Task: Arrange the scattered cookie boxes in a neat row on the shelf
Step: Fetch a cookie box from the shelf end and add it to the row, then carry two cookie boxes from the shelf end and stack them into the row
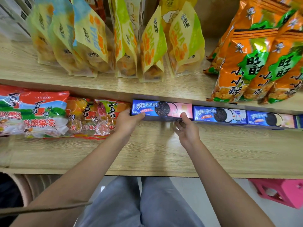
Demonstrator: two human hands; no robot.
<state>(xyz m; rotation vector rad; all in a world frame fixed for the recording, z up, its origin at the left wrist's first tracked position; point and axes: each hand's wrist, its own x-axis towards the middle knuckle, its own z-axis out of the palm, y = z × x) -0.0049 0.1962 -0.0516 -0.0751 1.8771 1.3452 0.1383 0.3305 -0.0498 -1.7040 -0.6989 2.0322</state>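
Between jelly bags [49,115] and two boxed neighbours [219,114], both hands [129,120] [186,126] grasp the pink-ended cookie box [162,108].

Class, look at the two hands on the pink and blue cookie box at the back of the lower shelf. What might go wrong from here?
1. The left hand sits right against the jelly bags; sliding the cookie box leftward may crumple them.
2. The neighbouring box lies close on the right; a push that way could knock the row askew.
3. The upper shelf overhangs, so lifting may jam the box.
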